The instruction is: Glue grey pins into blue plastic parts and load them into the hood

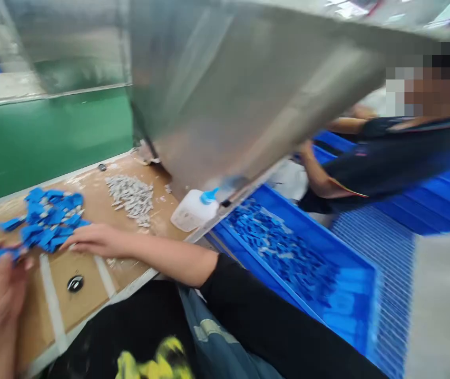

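Observation:
At the lower left, my left hand [1, 279] is closed on a blue part [1, 256]. My right hand [100, 240] reaches to the near right edge of a pile of blue parts [53, 218]; its fingers are together at the pile, and what they hold, if anything, is hidden. Small grey pieces are mixed in among the blue ones. Right of that pile lies a heap of small light-grey pieces [132, 197] on the brown tabletop [90, 184]. A round black object [75, 283] lies on the board below my right hand.
A white bottle with a blue cap [193, 210] lies near the table edge, under a large slanted metal panel [228, 95]. Right of the table, a blue crate [351, 295] holds many blue parts. Another person [391, 163] is at the right, beside stacked blue crates.

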A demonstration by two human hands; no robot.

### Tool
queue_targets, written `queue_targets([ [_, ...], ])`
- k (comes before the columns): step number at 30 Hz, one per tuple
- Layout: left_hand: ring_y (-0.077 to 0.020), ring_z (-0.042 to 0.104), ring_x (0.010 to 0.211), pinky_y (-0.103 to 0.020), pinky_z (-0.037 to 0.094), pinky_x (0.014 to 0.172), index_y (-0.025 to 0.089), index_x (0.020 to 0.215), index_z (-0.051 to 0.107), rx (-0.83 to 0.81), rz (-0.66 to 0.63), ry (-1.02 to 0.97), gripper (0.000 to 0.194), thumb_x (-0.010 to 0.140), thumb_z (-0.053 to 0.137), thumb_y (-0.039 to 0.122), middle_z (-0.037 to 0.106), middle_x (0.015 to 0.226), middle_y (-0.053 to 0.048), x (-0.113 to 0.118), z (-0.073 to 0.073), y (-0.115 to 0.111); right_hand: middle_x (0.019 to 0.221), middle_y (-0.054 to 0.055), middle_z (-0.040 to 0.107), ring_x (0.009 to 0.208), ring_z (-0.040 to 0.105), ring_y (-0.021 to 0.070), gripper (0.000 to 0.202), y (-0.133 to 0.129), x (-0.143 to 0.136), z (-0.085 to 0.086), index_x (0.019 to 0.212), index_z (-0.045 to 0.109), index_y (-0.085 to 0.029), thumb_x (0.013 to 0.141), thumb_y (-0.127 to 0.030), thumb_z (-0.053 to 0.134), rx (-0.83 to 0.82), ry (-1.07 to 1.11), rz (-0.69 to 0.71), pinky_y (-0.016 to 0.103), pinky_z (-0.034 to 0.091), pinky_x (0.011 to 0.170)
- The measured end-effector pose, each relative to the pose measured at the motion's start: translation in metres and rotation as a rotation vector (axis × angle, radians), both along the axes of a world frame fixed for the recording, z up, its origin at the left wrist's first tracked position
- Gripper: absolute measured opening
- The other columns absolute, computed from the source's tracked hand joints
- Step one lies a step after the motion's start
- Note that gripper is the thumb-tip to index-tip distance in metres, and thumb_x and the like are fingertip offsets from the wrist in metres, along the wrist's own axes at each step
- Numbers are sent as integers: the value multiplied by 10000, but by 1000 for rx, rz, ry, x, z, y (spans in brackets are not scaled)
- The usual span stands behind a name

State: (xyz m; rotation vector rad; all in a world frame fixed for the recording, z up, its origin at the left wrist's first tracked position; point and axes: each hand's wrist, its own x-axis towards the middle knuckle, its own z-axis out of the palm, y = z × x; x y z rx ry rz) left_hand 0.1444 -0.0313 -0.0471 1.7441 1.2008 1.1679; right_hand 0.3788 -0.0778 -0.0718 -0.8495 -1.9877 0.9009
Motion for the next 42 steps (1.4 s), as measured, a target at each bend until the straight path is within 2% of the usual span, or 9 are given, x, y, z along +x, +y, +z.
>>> queue_targets([
  [2, -200, 700, 827, -342, 589, 681, 368, 1188, 743, -108, 41, -154, 459, 777, 856, 540, 787, 1027, 24, -8, -9, -11, 1163, 96, 782, 1001, 722, 130, 270, -11, -3, -1, 1243, 738, -120, 1085, -233, 551, -49, 45, 3, 234, 518, 986],
  [5, -236, 715, 1013, -399, 585, 982, 210, 1235, 739, -72, -78, 15, 501, 863, 815, 536, 774, 1083, -78, -10, -23, -15, 1004, 72, 819, 901, 753, 153, 224, -20, -3, -9, 1140, 801, -149, 1019, -293, 680, -88, 113, -23, 245, 553, 876],
  [8, -243, 711, 1114, -384, 542, 1060, 217, 1332, 686, -99, -216, 103, 528, 915, 778, 528, 766, 1139, -79, -8, -30, -15, 907, 48, 822, 780, 739, 146, 174, -23, -4, -14, 1005, 822, -179, 966, -335, 755, -108, 102, -24, 237, 542, 747],
  [11, -234, 724, 1059, -358, 549, 1003, 201, 1204, 713, -110, -281, 132, 414, 919, 783, 493, 770, 1113, -65, -4, -31, -20, 893, 40, 803, 790, 728, 144, 159, -29, -8, -14, 978, 806, -195, 993, -330, 724, -55, 71, 49, 249, 539, 748],
  [20, -233, 709, 1093, -348, 541, 1003, 203, 1171, 770, -58, -322, 143, 307, 919, 778, 377, 770, 1180, -59, -4, -39, -18, 965, 60, 771, 905, 731, 174, 194, -33, -16, -24, 1053, 790, -209, 1046, -332, 639, 40, -147, 128, 287, 551, 814],
  [26, -198, 703, 885, -323, 545, 847, 209, 1161, 787, -138, -309, 175, 329, 880, 807, 380, 788, 1061, -38, -7, -39, -19, 900, 48, 780, 710, 683, 135, 205, -33, -9, -16, 980, 772, -199, 963, -401, 743, -182, 234, -189, 271, 556, 668],
  [30, -213, 701, 923, -323, 534, 820, 227, 1153, 800, -123, -338, 208, 331, 890, 791, 427, 793, 1067, -42, -7, -35, -19, 814, 40, 761, 624, 654, 132, 310, -27, -7, -21, 997, 781, -189, 905, -485, 779, -321, 376, -403, 272, 552, 588],
  [37, -219, 702, 925, -322, 545, 815, 213, 1159, 795, -78, -362, 272, 347, 901, 782, 444, 794, 1088, -55, -5, -31, -23, 944, 69, 797, 888, 738, 195, 269, -22, -13, -21, 983, 805, -202, 930, -461, 757, -232, 230, -423, 333, 610, 814],
  [42, -245, 716, 1048, -363, 551, 992, 214, 1179, 782, 35, -387, 347, 387, 974, 693, 530, 787, 1155, -79, -10, -35, -16, 986, 85, 788, 909, 729, 189, 225, -14, -10, -27, 996, 808, -204, 1011, -389, 682, 14, 4, -338, 328, 584, 872],
])
